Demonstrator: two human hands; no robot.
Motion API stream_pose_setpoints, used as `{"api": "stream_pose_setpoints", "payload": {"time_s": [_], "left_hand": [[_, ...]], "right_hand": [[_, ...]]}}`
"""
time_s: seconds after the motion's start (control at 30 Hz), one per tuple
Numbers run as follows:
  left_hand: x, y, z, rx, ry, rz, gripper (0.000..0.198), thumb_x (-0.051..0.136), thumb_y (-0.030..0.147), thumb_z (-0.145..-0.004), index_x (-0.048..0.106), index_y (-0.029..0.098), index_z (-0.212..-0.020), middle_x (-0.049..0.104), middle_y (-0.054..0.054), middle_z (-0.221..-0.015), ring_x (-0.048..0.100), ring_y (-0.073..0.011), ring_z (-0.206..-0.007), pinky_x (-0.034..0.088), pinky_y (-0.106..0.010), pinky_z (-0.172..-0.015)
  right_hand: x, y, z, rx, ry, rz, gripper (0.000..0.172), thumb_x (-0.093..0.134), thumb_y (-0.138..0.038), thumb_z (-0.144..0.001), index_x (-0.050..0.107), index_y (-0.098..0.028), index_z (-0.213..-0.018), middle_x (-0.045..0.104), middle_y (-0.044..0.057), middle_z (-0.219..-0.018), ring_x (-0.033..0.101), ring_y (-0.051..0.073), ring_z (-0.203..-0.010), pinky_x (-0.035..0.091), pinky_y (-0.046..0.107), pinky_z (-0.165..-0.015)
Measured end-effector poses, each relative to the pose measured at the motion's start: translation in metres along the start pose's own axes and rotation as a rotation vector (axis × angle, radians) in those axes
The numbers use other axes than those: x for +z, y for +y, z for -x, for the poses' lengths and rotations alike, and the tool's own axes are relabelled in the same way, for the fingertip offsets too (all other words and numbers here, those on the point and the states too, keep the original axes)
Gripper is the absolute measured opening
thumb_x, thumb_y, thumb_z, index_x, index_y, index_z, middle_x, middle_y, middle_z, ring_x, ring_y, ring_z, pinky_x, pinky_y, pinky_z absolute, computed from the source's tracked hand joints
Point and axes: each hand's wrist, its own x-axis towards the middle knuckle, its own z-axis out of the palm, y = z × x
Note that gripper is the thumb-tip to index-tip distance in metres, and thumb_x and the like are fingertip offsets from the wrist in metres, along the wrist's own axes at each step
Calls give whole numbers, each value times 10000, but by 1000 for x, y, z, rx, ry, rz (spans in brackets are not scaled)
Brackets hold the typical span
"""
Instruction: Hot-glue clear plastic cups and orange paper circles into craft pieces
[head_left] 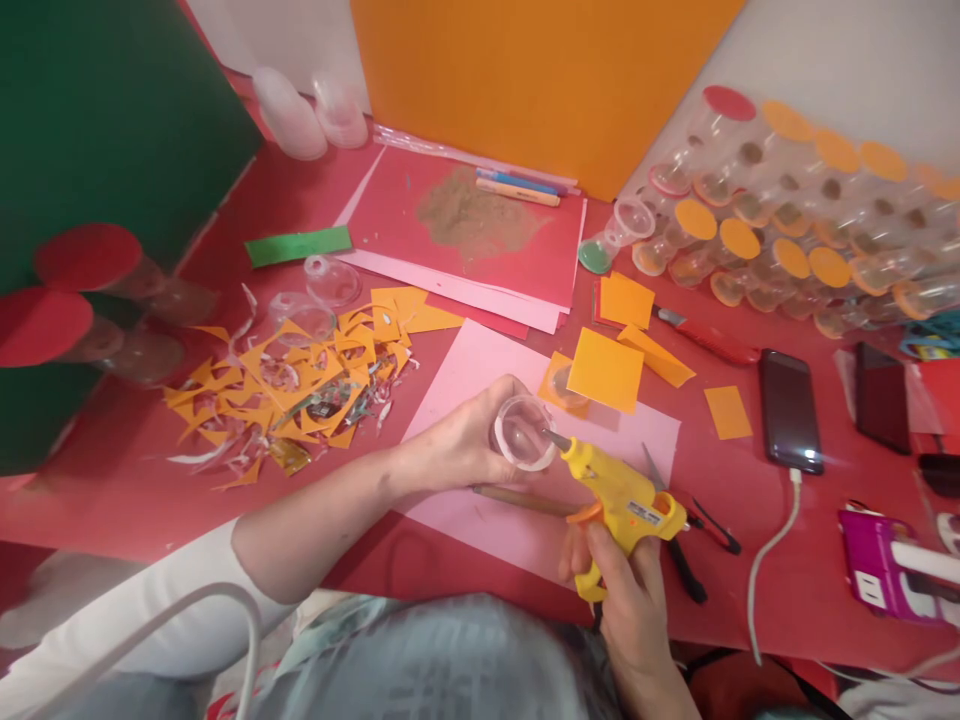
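My left hand (pixel 469 435) is closed around a small clear plastic cup (pixel 523 432), its open rim turned toward me, over a pink sheet (pixel 495 520). My right hand (pixel 626 590) grips the handle of a yellow glue gun (pixel 619 495). The gun's nozzle touches the cup's rim on its right side. A thin brown stick (pixel 517 497) lies on the pink sheet just below the cup. Orange paper squares (pixel 606 370) lie right behind the gun.
A heap of orange paper scraps (pixel 300 385) lies at left. Scissors (pixel 694 535) rest beside the gun. A charging phone (pixel 790 410), a red cutter (pixel 705 340), stacked capped clear cups (pixel 787 220), red sheets with sand (pixel 472 215) and a purple box (pixel 885 565) surround the work area.
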Motion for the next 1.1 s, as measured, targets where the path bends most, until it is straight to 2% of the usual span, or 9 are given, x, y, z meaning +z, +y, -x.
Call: {"api": "stream_pose_setpoints", "payload": {"time_s": [0.23,0.37,0.5,0.7,0.83,1.0,1.1], "left_hand": [[3,12,-3,-15,16,-39,360,787,283,-756,493,201,-947,618,17,-878,580,-108,-723,476,-243,-663],[2,13,-3,-22,16,23,363,801,266,-735,503,201,-933,610,14,-899,560,-103,-723,456,-237,-655],[-1,12,-2,-26,9,82,369,820,234,-717,532,192,-943,614,6,-902,557,-109,-751,446,-237,-675],[-2,9,-1,-138,-64,166,469,888,259,-651,577,191,-994,581,18,-887,529,-112,-759,425,-236,-671],[-1,11,-1,-152,-75,217,428,880,287,-668,567,189,-942,584,11,-893,512,-99,-729,404,-230,-655],[-2,14,-1,-180,-176,225,431,869,212,-669,551,187,-959,615,-17,-962,537,-103,-745,428,-239,-674],[-2,12,-1,-153,-160,265,415,865,200,-673,547,189,-940,593,9,-917,521,-91,-724,415,-231,-667]], "right_hand": [[-2,0,4,3,-23,15,393,705,-405,-921,630,-199,-596,616,0,-512,601,144,-448,553,263,-492],[-3,1,1,-11,-5,-13,433,675,-448,-935,619,-200,-585,595,-6,-489,567,132,-405,513,248,-441],[-2,0,1,-14,-40,-6,406,680,-414,-937,631,-197,-598,613,3,-503,586,139,-426,536,260,-475],[-2,2,0,-18,-16,-4,439,666,-453,-934,612,-203,-577,561,-15,-478,560,132,-406,514,247,-445],[-3,2,0,-11,-40,-15,435,658,-442,-941,613,-204,-579,564,-15,-475,548,130,-392,527,257,-450],[-1,0,0,-2,-28,-18,447,670,-465,-930,605,-203,-573,569,-12,-479,561,135,-407,519,254,-447],[-1,2,0,-27,-28,-4,448,670,-440,-936,607,-200,-563,569,-13,-476,555,129,-403,512,249,-449]]}}
